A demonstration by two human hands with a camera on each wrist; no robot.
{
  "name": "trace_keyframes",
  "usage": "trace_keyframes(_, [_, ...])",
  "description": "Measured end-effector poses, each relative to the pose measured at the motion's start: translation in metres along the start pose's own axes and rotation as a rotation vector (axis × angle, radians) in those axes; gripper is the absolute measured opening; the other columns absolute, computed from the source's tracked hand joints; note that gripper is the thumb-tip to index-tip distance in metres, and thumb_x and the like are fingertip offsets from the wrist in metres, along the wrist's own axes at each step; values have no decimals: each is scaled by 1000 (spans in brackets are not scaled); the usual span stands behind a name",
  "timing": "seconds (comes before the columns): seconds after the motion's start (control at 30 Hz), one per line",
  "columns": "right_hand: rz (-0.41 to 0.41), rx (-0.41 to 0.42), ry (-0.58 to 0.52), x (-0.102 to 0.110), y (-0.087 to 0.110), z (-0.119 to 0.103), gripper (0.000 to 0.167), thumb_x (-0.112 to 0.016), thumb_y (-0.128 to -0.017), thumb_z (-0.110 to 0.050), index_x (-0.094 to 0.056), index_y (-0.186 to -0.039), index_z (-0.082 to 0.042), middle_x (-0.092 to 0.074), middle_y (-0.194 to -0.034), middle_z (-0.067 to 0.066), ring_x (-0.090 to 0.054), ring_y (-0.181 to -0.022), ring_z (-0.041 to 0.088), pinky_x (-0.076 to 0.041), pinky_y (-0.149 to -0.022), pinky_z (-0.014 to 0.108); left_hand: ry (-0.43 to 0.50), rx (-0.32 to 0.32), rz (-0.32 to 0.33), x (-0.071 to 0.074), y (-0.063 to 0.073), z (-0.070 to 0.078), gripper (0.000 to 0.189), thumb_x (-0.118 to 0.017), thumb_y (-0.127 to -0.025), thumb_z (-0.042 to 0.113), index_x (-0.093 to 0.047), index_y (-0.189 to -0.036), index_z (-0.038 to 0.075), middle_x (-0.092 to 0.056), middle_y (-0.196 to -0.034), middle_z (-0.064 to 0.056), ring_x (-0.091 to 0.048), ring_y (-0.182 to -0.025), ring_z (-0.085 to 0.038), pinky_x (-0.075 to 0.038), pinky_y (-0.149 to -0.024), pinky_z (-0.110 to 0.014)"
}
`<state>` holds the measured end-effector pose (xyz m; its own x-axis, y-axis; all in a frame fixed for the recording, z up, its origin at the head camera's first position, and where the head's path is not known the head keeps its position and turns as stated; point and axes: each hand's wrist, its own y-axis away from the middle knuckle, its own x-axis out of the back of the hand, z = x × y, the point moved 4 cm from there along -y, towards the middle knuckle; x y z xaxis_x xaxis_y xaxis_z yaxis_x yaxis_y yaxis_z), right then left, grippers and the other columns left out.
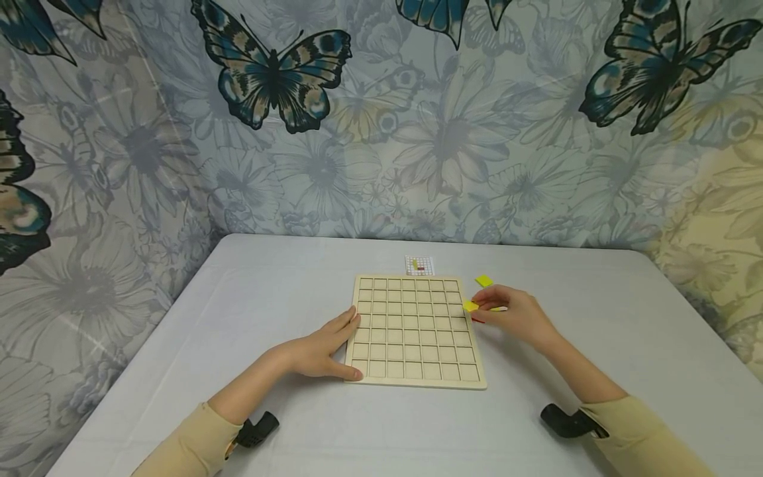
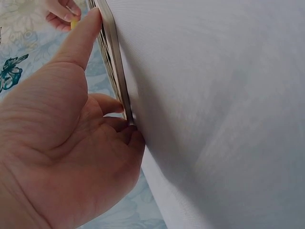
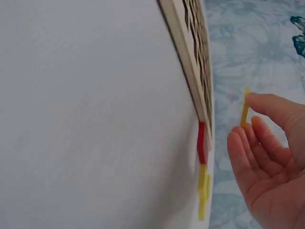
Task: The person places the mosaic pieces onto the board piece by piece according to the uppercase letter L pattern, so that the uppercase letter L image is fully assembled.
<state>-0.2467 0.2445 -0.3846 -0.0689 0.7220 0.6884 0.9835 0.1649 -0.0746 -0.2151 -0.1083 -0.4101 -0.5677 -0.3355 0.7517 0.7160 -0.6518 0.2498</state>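
A square wooden grid board (image 1: 417, 379) lies on the white table. My left hand (image 1: 318, 348) rests against its left side, fingers spread, with the thumb at the near left corner. In the left wrist view that thumb lies on the board's edge, the other fingertips lower along its side. My right hand (image 1: 515, 315) pinches a thin yellow tile (image 3: 245, 107) between thumb and fingertips, held up at the board's right edge. Below this hand, a red tile (image 3: 201, 143) lies beside the board, followed by more yellow tiles (image 3: 202, 193).
Just beyond the board's far edge lies a small printed grid card (image 1: 420, 265) with yellow and red cells. Another yellow tile (image 1: 484, 281) sits past the right hand. Butterfly-patterned cloth (image 1: 453, 152) rises behind the table (image 1: 286, 265). Each wrist carries a black device (image 1: 563, 422).
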Motion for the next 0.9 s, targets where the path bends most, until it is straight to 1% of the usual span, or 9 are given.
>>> trace_keyframes(0.17, [-11, 16, -75, -10, -9, -11, 33, -80, -82, -29, -70, -107, -10, -69, -94, 3, -64, -86, 21, -55, -66, 28, 0, 2, -2, 0, 0, 0, 107, -72, -85, 49, -6, -156, 3, 9, -162, -12, 7, -148, -28, -11, -117, -47])
trace_keyframes(0.27, [-25, 27, -102, -15, -15, -18, 33, -80, -83, -30, -69, -107, -10, -68, -96, 4, -64, -85, 22, -55, -64, 31, -1, 3, -2, 1, 0, 1, 107, -72, -86, 49, -6, -156, 3, 9, -162, -12, 7, -148, -28, -11, -117, -47])
trace_keyframes(0.5, [-58, 28, -146, -29, -27, -37, 37, -80, -82, -32, -69, -110, -11, -69, -101, 3, -64, -96, 19, -52, -76, 32, 7, 5, -8, 1, 1, 2, 107, -72, -86, 48, -5, -156, 3, 10, -162, -12, 7, -148, -27, -10, -117, -46])
trace_keyframes(0.67, [-86, 41, -197, -41, -34, -49, 34, -81, -81, -28, -69, -108, -11, -69, -100, 3, -64, -94, 19, -52, -79, 34, -10, -4, -7, 0, -1, 0, 107, -71, -86, 49, -4, -156, 2, 10, -162, -13, 7, -148, -27, -10, -117, -46])
trace_keyframes(0.9, [-110, 83, -206, -58, -45, -64, 31, -81, -80, -25, -70, -105, -11, -69, -97, 1, -64, -92, 18, -51, -81, 35, -12, 0, -6, -1, -1, -1, 107, -71, -86, 50, -5, -156, 3, 10, -162, -12, 7, -148, -27, -10, -117, -46])
